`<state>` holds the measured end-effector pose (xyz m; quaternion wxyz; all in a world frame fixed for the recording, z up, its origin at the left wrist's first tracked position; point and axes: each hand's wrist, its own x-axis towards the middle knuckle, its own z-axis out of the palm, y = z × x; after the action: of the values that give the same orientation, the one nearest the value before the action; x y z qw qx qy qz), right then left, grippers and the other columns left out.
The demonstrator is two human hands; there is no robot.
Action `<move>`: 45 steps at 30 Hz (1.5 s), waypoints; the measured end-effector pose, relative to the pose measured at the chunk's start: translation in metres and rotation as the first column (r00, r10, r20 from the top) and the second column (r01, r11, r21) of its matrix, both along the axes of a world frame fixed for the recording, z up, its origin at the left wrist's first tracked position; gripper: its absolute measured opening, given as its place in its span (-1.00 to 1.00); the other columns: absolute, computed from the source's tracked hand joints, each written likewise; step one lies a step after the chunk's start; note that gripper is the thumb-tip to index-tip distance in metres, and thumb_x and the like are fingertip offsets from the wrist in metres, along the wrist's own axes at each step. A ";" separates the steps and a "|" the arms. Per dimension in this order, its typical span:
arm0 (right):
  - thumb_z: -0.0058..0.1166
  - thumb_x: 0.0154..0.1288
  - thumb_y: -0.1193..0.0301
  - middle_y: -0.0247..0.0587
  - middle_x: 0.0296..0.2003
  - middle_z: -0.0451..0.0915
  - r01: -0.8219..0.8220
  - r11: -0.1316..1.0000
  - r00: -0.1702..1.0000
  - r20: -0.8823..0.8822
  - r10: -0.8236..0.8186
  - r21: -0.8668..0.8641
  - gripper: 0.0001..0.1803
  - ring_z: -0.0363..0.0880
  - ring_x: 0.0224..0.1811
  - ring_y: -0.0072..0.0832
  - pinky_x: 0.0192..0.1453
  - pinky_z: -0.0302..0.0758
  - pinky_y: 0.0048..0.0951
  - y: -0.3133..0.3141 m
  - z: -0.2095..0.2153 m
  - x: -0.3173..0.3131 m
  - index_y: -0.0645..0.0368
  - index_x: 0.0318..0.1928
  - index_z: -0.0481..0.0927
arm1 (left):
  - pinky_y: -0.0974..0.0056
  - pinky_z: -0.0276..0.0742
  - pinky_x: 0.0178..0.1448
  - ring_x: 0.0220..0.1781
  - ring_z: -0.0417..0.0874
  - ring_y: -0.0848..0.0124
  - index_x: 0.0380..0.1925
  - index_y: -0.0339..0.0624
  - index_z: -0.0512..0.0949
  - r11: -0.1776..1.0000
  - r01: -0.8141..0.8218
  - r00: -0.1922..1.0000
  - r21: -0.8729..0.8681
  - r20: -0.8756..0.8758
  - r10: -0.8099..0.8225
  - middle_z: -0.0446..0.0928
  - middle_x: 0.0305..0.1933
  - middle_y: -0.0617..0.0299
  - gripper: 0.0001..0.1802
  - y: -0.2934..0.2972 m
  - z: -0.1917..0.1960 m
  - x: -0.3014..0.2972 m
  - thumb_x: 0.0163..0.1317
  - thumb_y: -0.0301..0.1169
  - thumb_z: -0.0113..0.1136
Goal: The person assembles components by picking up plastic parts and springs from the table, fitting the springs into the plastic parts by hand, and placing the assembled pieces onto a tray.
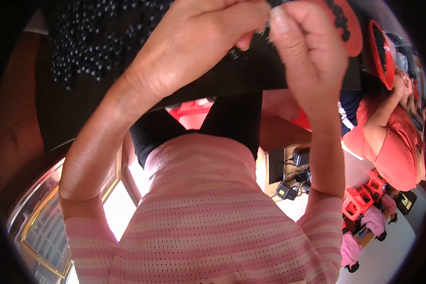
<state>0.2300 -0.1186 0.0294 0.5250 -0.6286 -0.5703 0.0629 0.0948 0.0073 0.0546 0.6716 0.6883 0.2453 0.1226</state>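
Observation:
My left hand (199, 40) reaches over the dark table (184, 87), its fingertips meeting those of my right hand (312, 52) at the upper edge of the picture. Both hands are closed in a pinch, thumb against fingers. What they hold, if anything, is too small and too hidden to name. Left of my left hand a wide spread of small shiny black round pieces (94, 42) covers the tabletop. Under the hands lie a few tiny pale slivers (233, 53). Beyond my right hand is a red tray (352, 45) with small black clumped pieces (340, 21) in it.
Farther right, a co-worker in an orange-red top (388, 137) has hands near a red basin (387, 71) holding dark pieces. Red stools (357, 201) and more people in pink sit behind. A black adapter with cables (288, 190) lies on a shelf below my right forearm.

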 end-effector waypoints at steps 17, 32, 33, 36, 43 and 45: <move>0.08 0.47 0.42 -0.43 -0.38 0.53 0.139 0.976 0.987 -0.055 -0.150 -0.165 -0.80 0.41 -0.34 -0.77 -0.22 0.39 -0.69 0.001 -0.010 -0.002 0.31 -0.06 0.59 | 0.18 0.53 -0.30 -0.36 0.63 0.08 -0.22 -0.29 0.54 0.564 0.034 0.980 0.825 0.084 -0.182 0.58 -0.34 0.01 -0.83 0.003 -0.034 -0.002 0.30 -0.40 0.24; 0.24 0.23 0.42 -0.26 -0.34 0.47 0.162 0.948 0.897 0.441 -0.026 -0.274 -0.74 0.57 -0.38 -0.26 -0.36 0.49 -0.29 -0.022 -0.014 0.019 0.05 -0.05 0.61 | 0.31 0.41 -0.53 -0.60 0.50 0.33 -0.36 -0.32 0.58 0.630 -0.008 0.999 0.776 0.035 -0.030 0.48 -0.51 0.15 -0.97 -0.006 -0.031 -0.079 0.21 -0.61 0.24; 0.22 0.25 0.41 -0.27 -0.35 0.46 0.139 0.939 0.904 0.428 0.009 -0.313 -0.74 0.56 -0.39 -0.27 -0.38 0.48 -0.29 -0.020 -0.014 0.019 0.03 -0.04 0.62 | 0.32 0.38 -0.55 -0.62 0.48 0.35 -0.36 -0.32 0.58 0.624 0.003 1.000 0.782 0.016 -0.026 0.47 -0.54 0.16 -0.97 -0.007 -0.032 -0.080 0.20 -0.62 0.24; 0.20 0.26 0.40 -0.28 -0.35 0.45 0.116 0.958 0.917 0.399 -0.002 -0.262 -0.75 0.56 -0.41 -0.30 -0.42 0.47 -0.28 -0.018 -0.013 0.024 0.01 -0.03 0.62 | 0.33 0.36 -0.57 -0.64 0.46 0.38 -0.37 -0.32 0.58 0.619 -0.018 0.999 0.785 0.033 -0.013 0.45 -0.57 0.17 -0.97 -0.007 -0.030 -0.085 0.20 -0.63 0.24; 0.20 0.23 0.50 -0.25 -0.33 0.46 0.115 0.945 0.874 0.483 0.051 -0.308 -0.73 0.56 -0.41 -0.31 -0.42 0.42 -0.29 0.013 -0.011 0.013 0.08 -0.03 0.63 | 0.30 0.37 -0.56 -0.63 0.48 0.34 -0.36 -0.30 0.59 0.607 0.019 0.998 0.794 0.018 -0.054 0.44 -0.55 0.15 -0.96 -0.012 -0.016 -0.051 0.18 -0.63 0.24; 0.19 0.24 0.51 -0.24 -0.33 0.45 0.091 0.954 0.875 0.480 0.061 -0.287 -0.78 0.56 -0.41 -0.27 -0.41 0.42 -0.26 0.013 -0.015 0.020 0.10 -0.09 0.61 | 0.30 0.37 -0.56 -0.63 0.48 0.33 -0.36 -0.29 0.59 0.588 0.058 0.997 0.807 -0.021 -0.068 0.44 -0.56 0.16 -0.95 -0.013 -0.015 -0.049 0.17 -0.62 0.25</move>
<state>0.2498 -0.1057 0.0146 0.2644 -0.7013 -0.6619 -0.0142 0.0456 -0.0055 0.0392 0.2925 0.9252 0.1348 0.2006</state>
